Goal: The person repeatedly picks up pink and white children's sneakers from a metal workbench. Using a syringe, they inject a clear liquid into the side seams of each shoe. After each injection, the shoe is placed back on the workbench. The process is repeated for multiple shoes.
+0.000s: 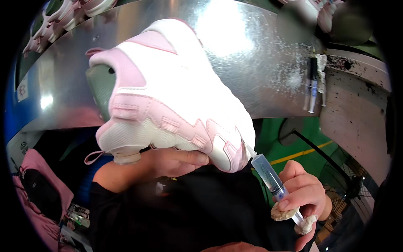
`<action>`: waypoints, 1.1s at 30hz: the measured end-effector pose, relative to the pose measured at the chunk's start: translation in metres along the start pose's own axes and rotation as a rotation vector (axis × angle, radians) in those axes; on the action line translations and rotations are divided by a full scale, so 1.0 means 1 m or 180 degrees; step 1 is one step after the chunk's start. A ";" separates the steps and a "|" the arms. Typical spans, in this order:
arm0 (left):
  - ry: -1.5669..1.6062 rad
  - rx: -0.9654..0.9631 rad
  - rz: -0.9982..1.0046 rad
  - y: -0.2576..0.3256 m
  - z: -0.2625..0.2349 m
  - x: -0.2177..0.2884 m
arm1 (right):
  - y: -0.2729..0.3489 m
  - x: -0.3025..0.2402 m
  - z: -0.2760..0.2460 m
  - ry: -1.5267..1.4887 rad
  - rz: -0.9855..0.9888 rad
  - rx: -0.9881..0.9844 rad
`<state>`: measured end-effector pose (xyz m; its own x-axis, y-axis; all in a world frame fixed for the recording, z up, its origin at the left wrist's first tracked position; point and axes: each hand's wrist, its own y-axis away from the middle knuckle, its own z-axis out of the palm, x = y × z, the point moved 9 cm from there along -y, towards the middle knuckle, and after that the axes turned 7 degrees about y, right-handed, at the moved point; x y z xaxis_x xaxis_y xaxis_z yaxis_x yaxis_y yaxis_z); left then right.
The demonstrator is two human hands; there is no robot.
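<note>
The left hand (176, 161) and right hand (304, 197) were bare; a black sleeve (100, 201) covered the left forearm.

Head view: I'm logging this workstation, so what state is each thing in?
Pink and white sneaker: held up, sole side resting in left hand.
Syringe: gripped by right hand, tip at the sneaker's toe.
Floor fan: whether it spins cannot be told.

The pink-and-white sneaker (172, 96) hides most of the left hand (168, 161); the clear plastic syringe's (273, 182) tip vanishes behind its toe.
</note>
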<state>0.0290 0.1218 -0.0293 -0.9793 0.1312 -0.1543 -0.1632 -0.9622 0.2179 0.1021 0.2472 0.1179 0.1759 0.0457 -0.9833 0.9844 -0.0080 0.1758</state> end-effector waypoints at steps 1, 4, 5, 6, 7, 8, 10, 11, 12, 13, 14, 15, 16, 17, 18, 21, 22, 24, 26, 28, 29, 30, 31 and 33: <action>-0.0062 -0.0063 -0.0038 -0.007 0.002 0.000 | 0.007 -0.002 -0.002 0.0067 0.0051 0.0123; -0.0219 -0.0224 -0.0076 -0.023 0.005 0.001 | 0.016 -0.010 -0.006 0.0368 0.0012 0.0205; -0.0271 -0.0247 -0.0069 -0.028 0.007 0.001 | 0.017 -0.013 -0.007 0.0479 -0.0032 0.0170; -0.0319 -0.0271 -0.0052 -0.032 0.008 0.001 | 0.017 -0.016 -0.010 0.0562 -0.0068 0.0262; -0.0362 -0.0321 -0.0072 -0.036 0.004 -0.001 | 0.017 -0.017 -0.008 0.0672 -0.0089 0.0399; -0.0418 -0.0379 -0.0097 -0.042 0.002 -0.003 | 0.018 -0.018 -0.007 0.0784 -0.0111 0.0529; -0.0539 -0.0430 -0.0089 -0.051 0.006 -0.001 | 0.022 -0.019 -0.008 0.0932 -0.0112 0.0587; -0.0608 -0.0401 -0.0052 -0.054 0.010 -0.001 | 0.024 -0.021 -0.010 0.0965 -0.0141 0.0590; -0.0654 -0.0382 -0.0017 -0.056 0.013 0.000 | 0.025 -0.022 -0.012 0.1044 -0.0173 0.0606; -0.0687 -0.0413 -0.0016 -0.061 0.013 0.001 | 0.026 -0.021 -0.008 0.1167 -0.0128 0.0552; -0.0690 -0.0439 -0.0018 -0.064 0.013 -0.001 | 0.027 -0.019 -0.006 0.1285 -0.0086 0.0489; -0.0674 -0.0443 -0.0016 -0.068 0.014 -0.001 | 0.027 -0.017 -0.003 0.1398 -0.0048 0.0418; -0.0637 -0.0461 -0.0006 -0.070 0.016 0.000 | 0.027 -0.016 -0.002 0.1464 -0.0035 0.0427; -0.0600 -0.0475 0.0009 -0.073 0.018 0.000 | 0.029 -0.015 -0.001 0.1528 -0.0041 0.0442; -0.0562 -0.0487 0.0029 -0.075 0.020 0.000 | 0.030 -0.014 -0.001 0.1590 -0.0050 0.0452; -0.0446 -0.0435 0.0067 -0.076 0.019 0.002 | 0.024 -0.015 0.001 0.1688 -0.0317 0.0826; -0.0390 -0.0363 0.0073 -0.077 0.021 0.003 | 0.024 -0.015 0.002 0.1791 -0.0361 0.0866; -0.0277 -0.0221 0.0089 -0.077 0.026 0.006 | 0.027 -0.015 0.005 0.2076 -0.0406 0.0851; -0.0289 -0.0252 0.0004 -0.080 0.028 0.005 | 0.029 -0.013 0.008 0.2275 -0.0539 0.0958; -0.0382 -0.0300 0.0037 -0.082 0.038 0.009 | 0.026 -0.010 0.012 0.2435 -0.0664 0.1056; -0.0363 -0.0305 0.0040 -0.081 0.041 0.010 | 0.024 -0.010 0.015 0.2529 -0.0783 0.1111; -0.0344 -0.0311 0.0041 -0.080 0.043 0.011 | 0.022 -0.009 0.018 0.2624 -0.0903 0.1167; -0.0336 -0.0313 0.0026 -0.080 0.045 0.011 | 0.021 -0.008 0.021 0.2714 -0.1022 0.1244; -0.0383 -0.0287 0.0057 -0.080 0.051 0.013 | 0.021 -0.003 0.026 0.2901 -0.1135 0.1392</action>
<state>0.0232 0.2131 0.0004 -0.9901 0.1363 -0.0335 -0.1396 -0.9815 0.1314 0.1223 0.2211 0.1231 -0.0102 0.8431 -0.5376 0.9254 -0.1958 -0.3246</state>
